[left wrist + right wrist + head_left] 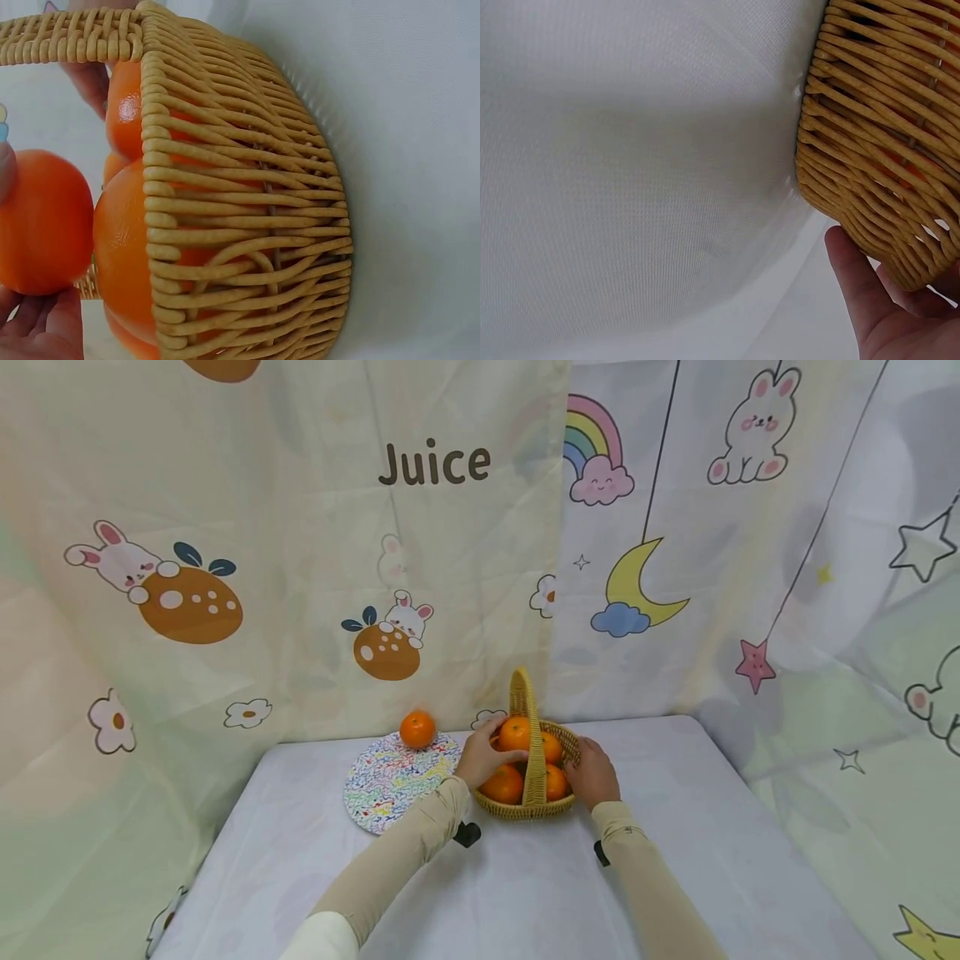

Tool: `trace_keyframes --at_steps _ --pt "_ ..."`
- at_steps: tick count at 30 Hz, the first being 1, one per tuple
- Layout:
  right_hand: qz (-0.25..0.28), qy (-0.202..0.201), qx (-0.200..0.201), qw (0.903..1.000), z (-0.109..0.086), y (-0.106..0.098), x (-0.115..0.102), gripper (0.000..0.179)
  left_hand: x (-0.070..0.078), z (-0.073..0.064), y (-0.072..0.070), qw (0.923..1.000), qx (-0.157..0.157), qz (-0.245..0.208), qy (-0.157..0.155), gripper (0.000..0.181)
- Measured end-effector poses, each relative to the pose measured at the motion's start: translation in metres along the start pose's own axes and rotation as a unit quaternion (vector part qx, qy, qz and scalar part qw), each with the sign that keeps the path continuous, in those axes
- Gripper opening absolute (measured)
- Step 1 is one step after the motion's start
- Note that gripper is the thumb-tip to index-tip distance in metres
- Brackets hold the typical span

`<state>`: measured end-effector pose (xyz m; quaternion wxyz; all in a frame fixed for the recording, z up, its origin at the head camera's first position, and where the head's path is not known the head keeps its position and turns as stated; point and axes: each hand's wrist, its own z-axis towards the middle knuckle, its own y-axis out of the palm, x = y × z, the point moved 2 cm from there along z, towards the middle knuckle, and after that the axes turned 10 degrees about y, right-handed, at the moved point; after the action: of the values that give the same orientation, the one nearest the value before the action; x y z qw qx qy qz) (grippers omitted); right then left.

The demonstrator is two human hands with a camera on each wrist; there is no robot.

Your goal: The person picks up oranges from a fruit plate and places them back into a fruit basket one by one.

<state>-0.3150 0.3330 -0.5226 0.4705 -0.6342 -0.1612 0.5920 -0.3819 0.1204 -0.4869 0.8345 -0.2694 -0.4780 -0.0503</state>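
Observation:
A yellow-brown wicker basket (pixel 525 812) with a tall arched handle stands on the table, several oranges inside. My left hand (pixel 480 758) reaches over its left side and holds one orange (pixel 43 225) between thumb and fingers. That orange sits above the others at rim height, close against another orange (pixel 124 244) in the left wrist view. On the opposite side, my right hand (pixel 597 775) grips the basket's right rim. From the right wrist, its fingers (pixel 855 281) show against the woven wall (pixel 885 135).
Left of the basket lies a flat round mat (pixel 378 785) with a multicoloured scribble pattern. A single orange (pixel 417 729) rests at its far edge. A white cloth covers the table (pixel 525 893), and printed curtains (pixel 315 527) hang behind and at both sides.

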Motion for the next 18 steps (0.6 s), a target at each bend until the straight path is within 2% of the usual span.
trace_keyframes --at_steps 3,10,18 --pt "0.001 0.001 0.000 1.0000 0.000 0.001 0.000 0.055 -0.002 -0.001 0.000 1.0000 0.000 0.007 -0.002 0.087" --pt "-0.007 -0.006 0.004 1.0000 -0.001 0.002 0.000 0.055 -0.009 -0.001 -0.001 0.9998 -0.006 -0.009 -0.016 0.076" --pt "-0.009 -0.011 0.007 0.9999 -0.002 0.001 0.001 0.056 -0.011 -0.002 -0.005 0.9996 0.007 -0.028 -0.005 0.072"
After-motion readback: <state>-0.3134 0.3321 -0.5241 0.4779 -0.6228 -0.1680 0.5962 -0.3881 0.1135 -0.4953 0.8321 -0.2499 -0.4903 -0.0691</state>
